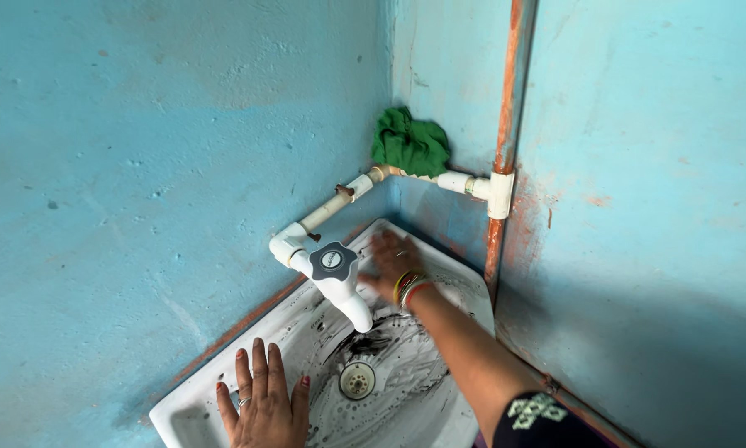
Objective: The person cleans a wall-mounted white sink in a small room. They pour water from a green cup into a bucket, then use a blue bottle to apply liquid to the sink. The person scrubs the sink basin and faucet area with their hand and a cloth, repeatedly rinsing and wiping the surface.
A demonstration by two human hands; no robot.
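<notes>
White ceramic, streaked with dark grime and suds, fills the bottom of my head view: a corner sink (464, 290) set where two blue-painted walls (141, 124) meet. My left hand (263, 406) lies flat on the sink's near left rim, fingers spread apart, holding nothing, just bracing me. My right hand (392, 259) reaches across to the back corner of the basin, behind the white plastic tap (336, 282); it is blurred, palm down with the fingers loosely open against the ceramic, and I cannot tell whether anything is under it. Bangles (409, 287) sit on that wrist, just beside the tap's spout. The drain (357, 380) sits in the middle of the basin with black smears fanning out above it. White pipes (331, 206) run along both walls to the corner, and a green cloth (409, 143) is bunched on top of them, well apart from both my hands. I judge the risks to be these: the wet, soapy rim could let my left palm slide, and my right wrist or bangles could knock the tap, since they pass so close beside it.
</notes>
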